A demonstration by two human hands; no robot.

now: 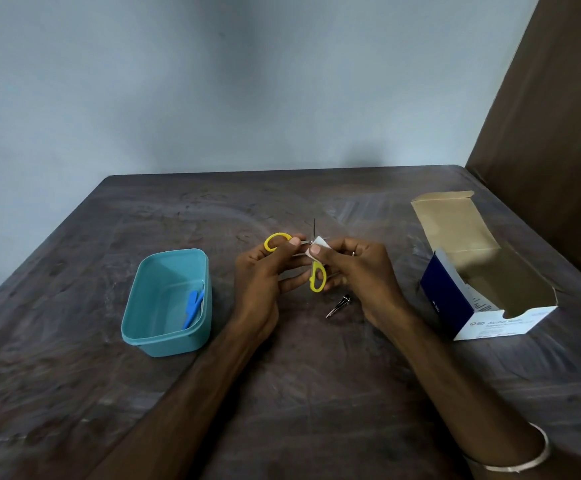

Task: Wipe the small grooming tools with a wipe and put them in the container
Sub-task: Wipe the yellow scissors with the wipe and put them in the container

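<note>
My right hand (354, 271) pinches a small white folded wipe (317, 249) between thumb and fingers, pressed to the blades of the small yellow-handled steel scissors (317, 279), which stand spread open. My left hand (259, 271) curls round the scissors' other yellow loop, holding them just right of the teal rectangular plastic container (166, 303). I judge the wiping of the scissors is in hand. A blue plastic tool (193, 306) already lies inside the container, so one piece looks done. A small dark metal tool (340, 304), too small to identify, lies on the dark table (316, 393) further right of the container, apparently still to be wiped. Well right of the container sits an open blue-and-white cardboard box (483, 289); its front reads "BD Alcohol Swabs", finer print unreadable
</note>
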